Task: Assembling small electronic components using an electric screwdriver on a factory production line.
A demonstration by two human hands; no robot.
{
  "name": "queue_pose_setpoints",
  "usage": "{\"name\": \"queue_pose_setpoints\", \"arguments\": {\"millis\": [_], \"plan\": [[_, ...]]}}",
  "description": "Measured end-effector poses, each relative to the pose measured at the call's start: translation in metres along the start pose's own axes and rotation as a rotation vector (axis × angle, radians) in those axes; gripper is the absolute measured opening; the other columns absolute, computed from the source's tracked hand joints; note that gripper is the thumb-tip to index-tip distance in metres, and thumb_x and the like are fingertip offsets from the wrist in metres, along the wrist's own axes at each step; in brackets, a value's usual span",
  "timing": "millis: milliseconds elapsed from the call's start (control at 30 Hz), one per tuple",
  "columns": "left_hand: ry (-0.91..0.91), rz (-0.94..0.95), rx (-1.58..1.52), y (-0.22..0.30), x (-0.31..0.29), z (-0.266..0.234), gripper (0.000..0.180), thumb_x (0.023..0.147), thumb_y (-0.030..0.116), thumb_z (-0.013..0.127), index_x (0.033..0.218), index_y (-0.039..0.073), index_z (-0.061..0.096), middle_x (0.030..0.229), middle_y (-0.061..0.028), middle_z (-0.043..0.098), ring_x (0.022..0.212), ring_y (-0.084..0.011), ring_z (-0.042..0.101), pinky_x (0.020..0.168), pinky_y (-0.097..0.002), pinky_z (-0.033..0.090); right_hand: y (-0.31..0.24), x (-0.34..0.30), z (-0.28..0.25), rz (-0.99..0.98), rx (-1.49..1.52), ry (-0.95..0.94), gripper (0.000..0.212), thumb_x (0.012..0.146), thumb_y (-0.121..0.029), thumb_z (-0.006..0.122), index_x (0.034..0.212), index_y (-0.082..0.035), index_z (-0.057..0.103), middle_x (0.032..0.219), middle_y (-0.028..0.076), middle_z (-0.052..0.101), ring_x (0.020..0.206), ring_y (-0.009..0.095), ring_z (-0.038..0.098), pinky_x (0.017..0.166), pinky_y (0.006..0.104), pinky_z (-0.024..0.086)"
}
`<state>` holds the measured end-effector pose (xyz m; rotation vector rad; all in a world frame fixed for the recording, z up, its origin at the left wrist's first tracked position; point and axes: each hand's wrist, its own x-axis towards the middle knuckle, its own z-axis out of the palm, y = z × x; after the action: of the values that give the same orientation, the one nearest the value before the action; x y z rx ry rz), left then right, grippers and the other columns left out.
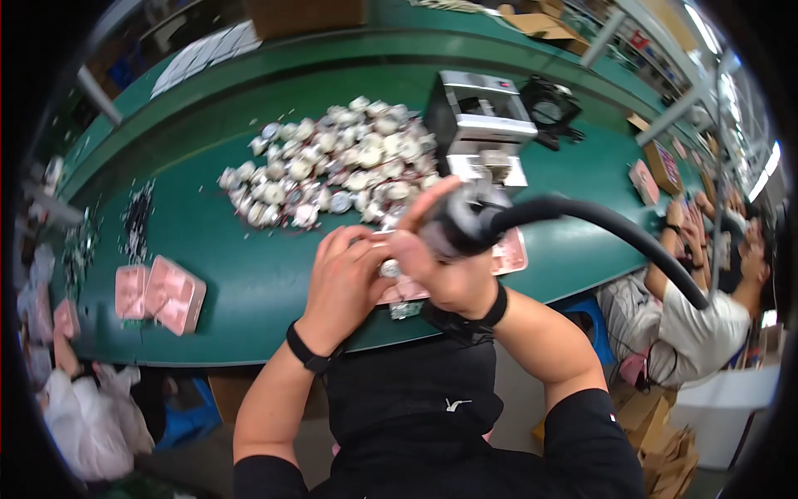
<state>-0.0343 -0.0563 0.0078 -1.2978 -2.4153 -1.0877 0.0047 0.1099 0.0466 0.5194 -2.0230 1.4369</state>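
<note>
On your side of the motor pile (341, 166), your left fingers (359, 234) grip the pink shell (407, 292); right fingers (431, 202) clasp the black-grey tool (459, 223).

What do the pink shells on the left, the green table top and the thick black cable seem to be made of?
Pink shells: probably moulded plastic, satin, given rounded corners and even colour. Green table top: smooth with soft sheen, perhaps rubber or laminate. Thick black cable: likely rubber or plastic sheath, matte, bending smoothly.
</note>
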Motion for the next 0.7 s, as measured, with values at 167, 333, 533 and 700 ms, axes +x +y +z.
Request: {"name": "queue_pose_setpoints", "arguments": {"millis": [167, 333, 533, 700], "plan": [[-0.027, -0.043, 0.075, -0.001, -0.01, -0.001, 0.047, 0.067, 0.011, 0.082, 0.111, 0.009, 0.066, 0.112, -0.006, 0.063, 0.108, -0.0271, 0.057, 0.097, -0.0421, 0.042, -0.018, 0.003, -0.02, 0.148, 0.383, 0.17, 0.025, 0.091, -0.01, 0.06, 0.109, -0.006, 0.043, 0.075, 0.009, 0.055, 0.061, 0.015, 0.055, 0.059, 0.0302, 0.048], [0.128, -0.351, -0.148, 0.011, -0.03, 0.009, 0.062, 0.073, 0.013, 0.081, 0.129, 0.006, 0.058, 0.122, -0.0096, 0.057, 0.094, -0.0223, 0.057, 0.08, -0.0345, 0.047, -0.028, 0.039, -0.105, -0.005, 0.249, 0.391, 0.019, 0.096, -0.014, 0.055, 0.107, -0.004, 0.045, 0.069, 0.007, 0.053, 0.055, 0.016, 0.053, 0.053, 0.0306, 0.045], [0.17, -0.559, -0.234, 0.012, -0.032, 0.021, 0.071, 0.076, 0.019, 0.082, 0.137, 0.003, 0.05, 0.124, -0.0107, 0.056, 0.086, -0.0174, 0.056, 0.072, -0.0311, 0.048, 0.003, 0.077, -0.12, 0.102, 0.127, 0.468, 0.016, 0.095, -0.016, 0.059, 0.095, -0.003, 0.051, 0.068, 0.006, 0.053, 0.053, 0.016, 0.052, 0.052, 0.0305, 0.045], [0.118, -0.587, -0.248, 0.009, -0.027, 0.026, 0.072, 0.077, 0.021, 0.08, 0.139, 0.003, 0.048, 0.129, -0.0141, 0.056, 0.098, -0.0247, 0.061, 0.081, -0.0334, 0.05, 0.0, 0.074, -0.115, 0.213, 0.092, 0.455, 0.019, 0.095, -0.019, 0.06, 0.09, -0.002, 0.052, 0.068, 0.005, 0.053, 0.053, 0.015, 0.052, 0.051, 0.0309, 0.044]]}}
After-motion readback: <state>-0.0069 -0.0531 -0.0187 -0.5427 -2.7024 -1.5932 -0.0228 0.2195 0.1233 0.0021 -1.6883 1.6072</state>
